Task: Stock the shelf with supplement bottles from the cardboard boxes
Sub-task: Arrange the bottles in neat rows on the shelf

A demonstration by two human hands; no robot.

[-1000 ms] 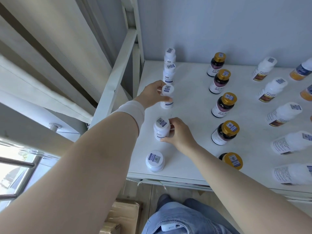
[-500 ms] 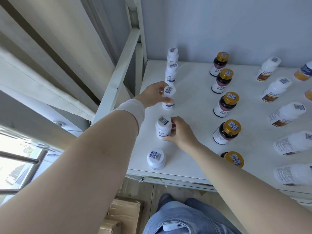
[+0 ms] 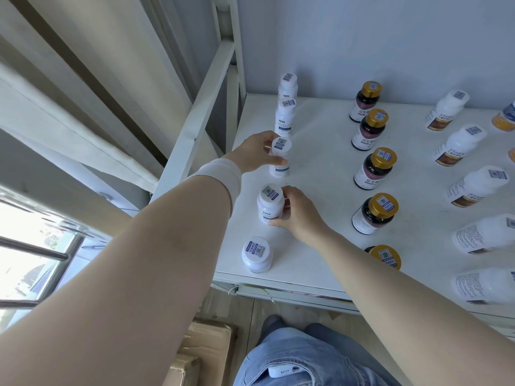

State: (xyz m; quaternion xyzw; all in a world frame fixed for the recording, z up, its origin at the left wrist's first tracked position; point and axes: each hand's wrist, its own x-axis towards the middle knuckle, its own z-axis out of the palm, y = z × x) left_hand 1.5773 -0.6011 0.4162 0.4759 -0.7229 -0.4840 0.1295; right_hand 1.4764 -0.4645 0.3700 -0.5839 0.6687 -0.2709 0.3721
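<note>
Now two white bottles stand upright in the column along the shelf's left edge. The left grip curls round the third bottle from its left, and the right grip pinches the fourth bottle, just in front, from its right.

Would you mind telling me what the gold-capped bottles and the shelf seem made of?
Gold-capped bottles: dark glossy see-through bodies, tinted plastic or glass; shiny caps look metallic-coated. Shelf: smooth matte white surface, probably painted metal or laminate.
</note>
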